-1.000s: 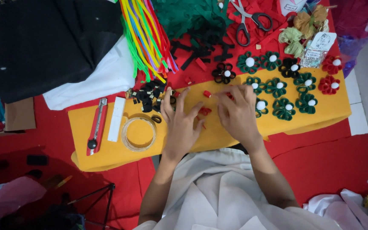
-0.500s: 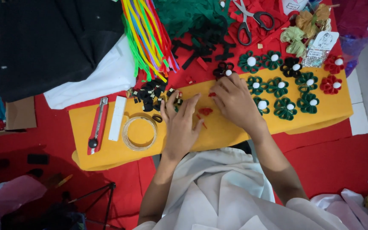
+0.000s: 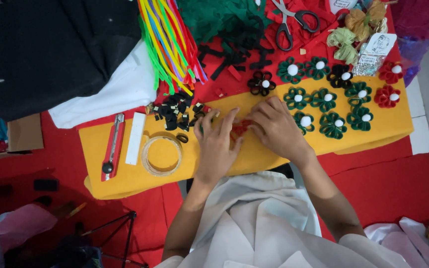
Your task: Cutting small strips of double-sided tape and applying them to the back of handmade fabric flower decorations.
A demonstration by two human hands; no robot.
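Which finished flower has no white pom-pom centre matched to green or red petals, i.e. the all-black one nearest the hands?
The black flower left of the rows, above the right hand. The other black one sits farther right, among the green ones.

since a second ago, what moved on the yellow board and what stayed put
The right hand, which had reached up toward the black ribbon flower half a second ago, came back down beside the left hand. Both now press on the small red ribbon piece between them; whether either grips it is unclear. The finished green and red flowers, red utility knife and clear tape roll stayed put.
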